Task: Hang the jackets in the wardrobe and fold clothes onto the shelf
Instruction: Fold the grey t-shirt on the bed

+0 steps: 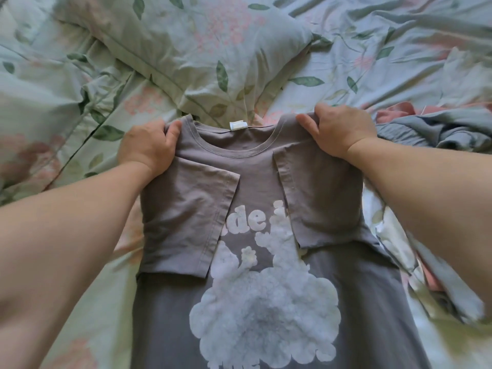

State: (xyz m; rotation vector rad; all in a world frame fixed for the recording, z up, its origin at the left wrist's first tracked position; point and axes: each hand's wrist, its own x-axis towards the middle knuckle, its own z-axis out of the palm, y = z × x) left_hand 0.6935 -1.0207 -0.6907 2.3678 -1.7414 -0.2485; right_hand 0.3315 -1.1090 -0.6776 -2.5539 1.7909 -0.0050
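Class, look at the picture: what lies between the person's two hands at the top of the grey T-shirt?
In the head view, the neckline of the T-shirt, with its white label, lies between the left hand and the right hand.

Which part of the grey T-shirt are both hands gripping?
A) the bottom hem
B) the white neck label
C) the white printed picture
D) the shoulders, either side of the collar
D: the left hand and the right hand each grip a shoulder of the grey T-shirt, either side of the collar.
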